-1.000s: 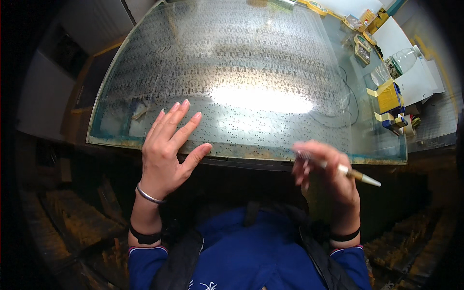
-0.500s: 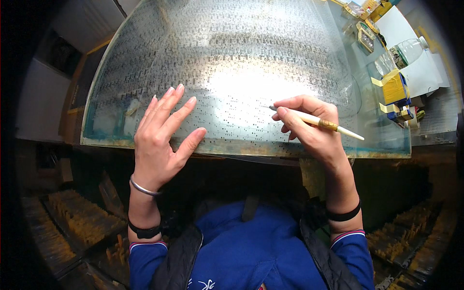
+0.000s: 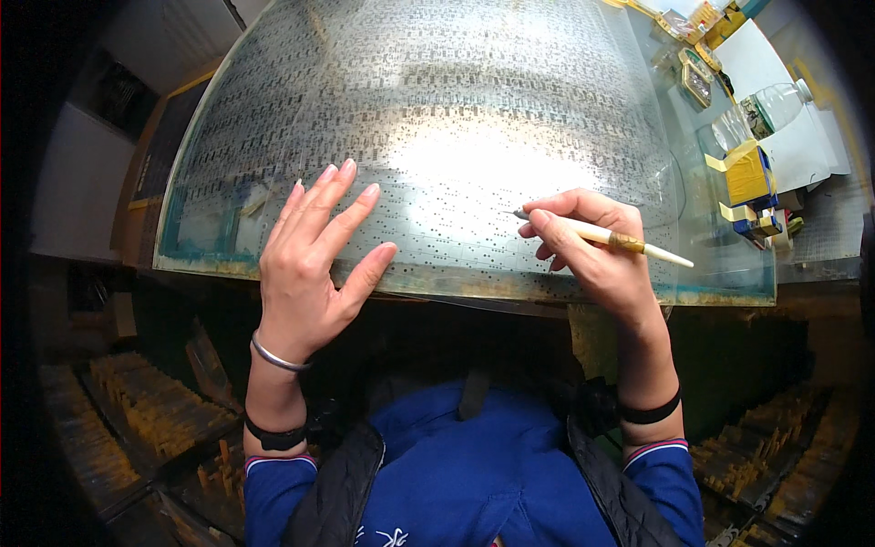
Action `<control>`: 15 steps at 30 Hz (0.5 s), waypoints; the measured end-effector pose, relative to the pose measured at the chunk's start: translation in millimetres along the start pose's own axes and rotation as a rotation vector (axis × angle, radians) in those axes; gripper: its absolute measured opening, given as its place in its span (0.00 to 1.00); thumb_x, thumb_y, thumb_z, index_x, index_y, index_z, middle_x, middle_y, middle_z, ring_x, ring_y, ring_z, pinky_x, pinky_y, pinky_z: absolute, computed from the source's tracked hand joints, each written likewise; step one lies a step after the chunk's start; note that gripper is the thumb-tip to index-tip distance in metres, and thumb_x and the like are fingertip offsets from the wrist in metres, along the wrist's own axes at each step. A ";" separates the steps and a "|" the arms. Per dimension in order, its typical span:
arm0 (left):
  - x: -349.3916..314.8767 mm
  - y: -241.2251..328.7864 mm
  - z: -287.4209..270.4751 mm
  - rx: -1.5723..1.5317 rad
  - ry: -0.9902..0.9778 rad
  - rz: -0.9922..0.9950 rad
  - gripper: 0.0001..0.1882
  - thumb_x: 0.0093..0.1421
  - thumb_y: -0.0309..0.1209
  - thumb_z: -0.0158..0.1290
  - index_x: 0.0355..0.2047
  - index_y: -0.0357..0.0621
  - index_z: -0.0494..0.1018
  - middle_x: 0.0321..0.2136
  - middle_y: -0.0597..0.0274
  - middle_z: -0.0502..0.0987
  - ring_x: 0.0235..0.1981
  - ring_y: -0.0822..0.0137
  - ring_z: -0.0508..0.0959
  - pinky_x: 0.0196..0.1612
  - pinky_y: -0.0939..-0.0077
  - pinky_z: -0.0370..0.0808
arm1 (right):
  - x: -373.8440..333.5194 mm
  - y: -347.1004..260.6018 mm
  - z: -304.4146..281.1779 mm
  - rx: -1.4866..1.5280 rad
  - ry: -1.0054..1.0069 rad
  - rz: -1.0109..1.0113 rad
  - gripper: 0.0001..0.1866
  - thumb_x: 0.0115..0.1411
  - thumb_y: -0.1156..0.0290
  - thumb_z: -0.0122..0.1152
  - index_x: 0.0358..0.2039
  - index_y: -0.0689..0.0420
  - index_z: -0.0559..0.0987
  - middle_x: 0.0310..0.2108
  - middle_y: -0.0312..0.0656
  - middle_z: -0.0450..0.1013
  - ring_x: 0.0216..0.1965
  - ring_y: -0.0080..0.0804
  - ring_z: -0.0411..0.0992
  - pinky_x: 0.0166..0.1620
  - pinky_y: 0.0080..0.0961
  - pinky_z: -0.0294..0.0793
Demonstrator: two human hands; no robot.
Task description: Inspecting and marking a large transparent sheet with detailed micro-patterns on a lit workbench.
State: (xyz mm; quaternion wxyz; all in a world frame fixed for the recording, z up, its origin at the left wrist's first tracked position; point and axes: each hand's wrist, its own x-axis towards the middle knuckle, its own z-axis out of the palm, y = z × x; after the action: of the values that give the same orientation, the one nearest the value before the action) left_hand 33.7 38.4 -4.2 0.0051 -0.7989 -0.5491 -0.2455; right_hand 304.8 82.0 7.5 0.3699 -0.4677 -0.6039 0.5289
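My left hand lies with its fingers stretched out over the near left part of a film sheet dotted with many small dark marks. A silver bangle circles that wrist. In my right hand is a slim pen-like tool with a pale handle, a gold-coloured band and a dark pointed tip. Thumb and index finger pinch it close to the tip, which points left over the dotted sheet. Whether the tip touches the sheet I cannot tell. A bright glare covers the sheet just beyond the tip.
The sheet rests on a glass-topped table. Along its right side are a yellow and blue box with tape strips, a clear plastic bottle, white paper and a small oval container. Dark racks stand below, left and right.
Both hands appear slightly farther right, as does the background in places. The tool's tip sits a little right and nearer. My grip on it stays the same.
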 end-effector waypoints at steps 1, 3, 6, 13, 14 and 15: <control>-0.1 -0.3 1.0 -0.001 0.000 0.001 0.24 0.56 0.38 0.57 0.52 0.44 0.72 0.57 0.49 0.68 0.60 0.51 0.66 0.63 0.55 0.56 | -0.2 2.8 1.0 -0.025 0.009 -0.033 0.06 0.57 0.74 0.61 0.30 0.64 0.80 0.25 0.38 0.77 0.28 0.17 0.73 0.32 0.14 0.72; -0.3 0.0 -0.3 0.002 -0.001 0.001 0.24 0.56 0.38 0.56 0.52 0.44 0.72 0.57 0.49 0.68 0.60 0.51 0.66 0.63 0.55 0.56 | -1.7 2.5 -1.7 -0.085 -0.041 -0.082 0.07 0.57 0.73 0.60 0.31 0.64 0.80 0.25 0.37 0.77 0.27 0.17 0.73 0.31 0.14 0.72; 0.0 0.6 -0.8 0.011 0.003 0.001 0.24 0.56 0.38 0.56 0.52 0.43 0.72 0.57 0.49 0.68 0.60 0.51 0.66 0.63 0.55 0.57 | -1.2 3.1 -4.3 -0.015 -0.078 -0.022 0.07 0.57 0.73 0.60 0.31 0.64 0.80 0.25 0.37 0.77 0.27 0.17 0.73 0.31 0.14 0.72; -0.8 1.1 -1.1 0.008 0.008 -0.001 0.24 0.56 0.39 0.56 0.52 0.43 0.72 0.57 0.49 0.68 0.59 0.50 0.66 0.63 0.54 0.57 | -0.4 3.5 -6.9 -0.030 -0.093 -0.021 0.07 0.57 0.73 0.61 0.31 0.64 0.80 0.25 0.38 0.78 0.27 0.17 0.73 0.31 0.14 0.73; -0.6 0.7 -0.4 0.009 0.007 0.002 0.24 0.57 0.39 0.56 0.52 0.43 0.72 0.57 0.49 0.68 0.59 0.50 0.66 0.63 0.54 0.57 | -0.2 3.3 -7.3 -0.002 -0.116 0.005 0.07 0.57 0.73 0.61 0.31 0.64 0.80 0.25 0.38 0.78 0.27 0.17 0.73 0.31 0.14 0.73; -0.4 0.4 0.4 0.011 0.007 0.004 0.24 0.57 0.39 0.56 0.52 0.43 0.72 0.57 0.49 0.68 0.59 0.50 0.66 0.62 0.54 0.57 | 0.2 1.5 -4.9 0.012 -0.039 0.029 0.07 0.57 0.72 0.61 0.31 0.64 0.80 0.25 0.38 0.78 0.27 0.16 0.74 0.30 0.14 0.73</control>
State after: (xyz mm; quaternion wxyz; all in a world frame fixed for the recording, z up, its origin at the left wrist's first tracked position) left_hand 34.1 38.0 -4.5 0.0119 -0.7992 -0.5487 -0.2451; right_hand 309.7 83.7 6.8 0.3530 -0.4637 -0.6008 0.5472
